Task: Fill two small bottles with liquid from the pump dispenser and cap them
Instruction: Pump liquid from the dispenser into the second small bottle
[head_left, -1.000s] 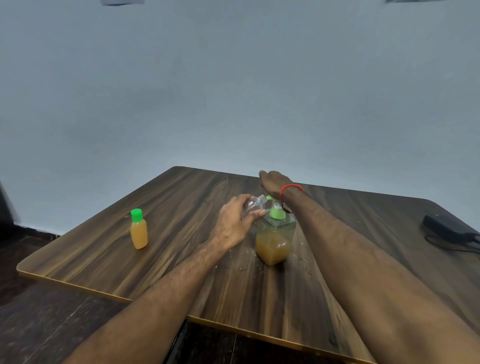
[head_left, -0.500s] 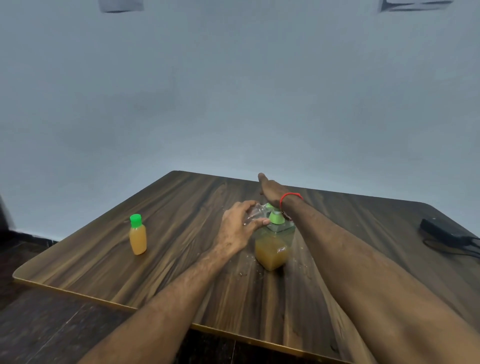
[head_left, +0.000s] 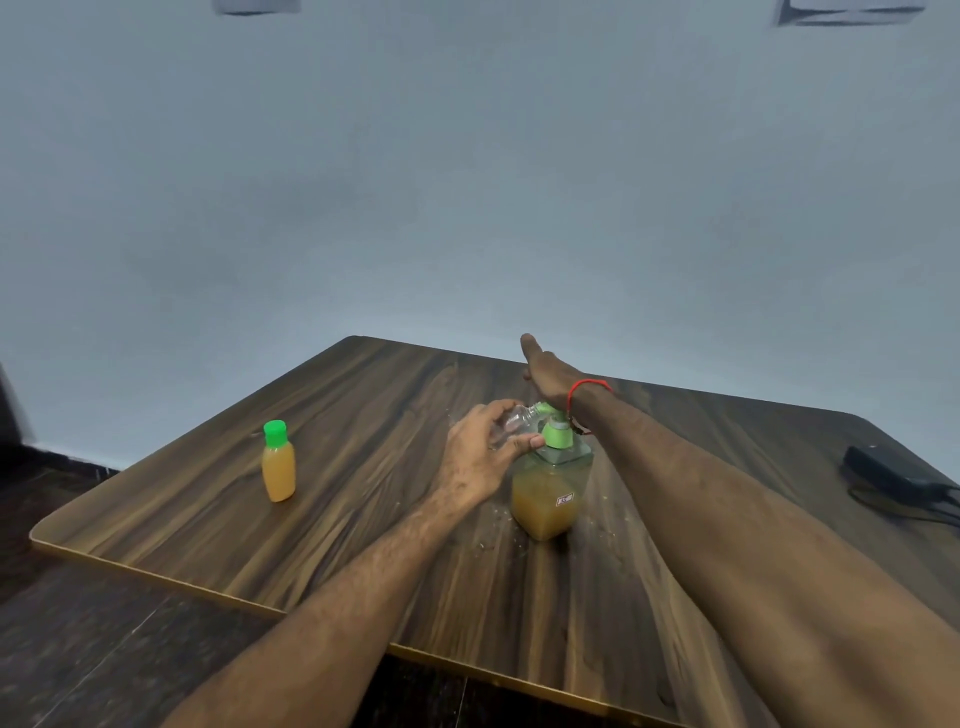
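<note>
A square pump dispenser (head_left: 548, 493), about half full of orange liquid, stands mid-table with a green pump head (head_left: 557, 432). My left hand (head_left: 480, 454) grips a small clear empty bottle (head_left: 517, 420), tilted with its mouth at the green spout. My right hand (head_left: 548, 376) lies over the pump head with straight fingers, the heel of the hand pressing on it; a red thread circles the wrist. A second small bottle (head_left: 278, 466), full of orange liquid and closed with a green cap, stands upright at the left.
The wooden table (head_left: 363, 519) has its near edge running across the lower frame and a dark floor below. A black power adapter (head_left: 883, 475) with its cable lies at the right edge. Small droplets speckle the wood around the dispenser.
My right hand's fingers have straightened and stretched forward over the pump. The left hand keeps the clear bottle at the spout. The view has tilted slightly.
</note>
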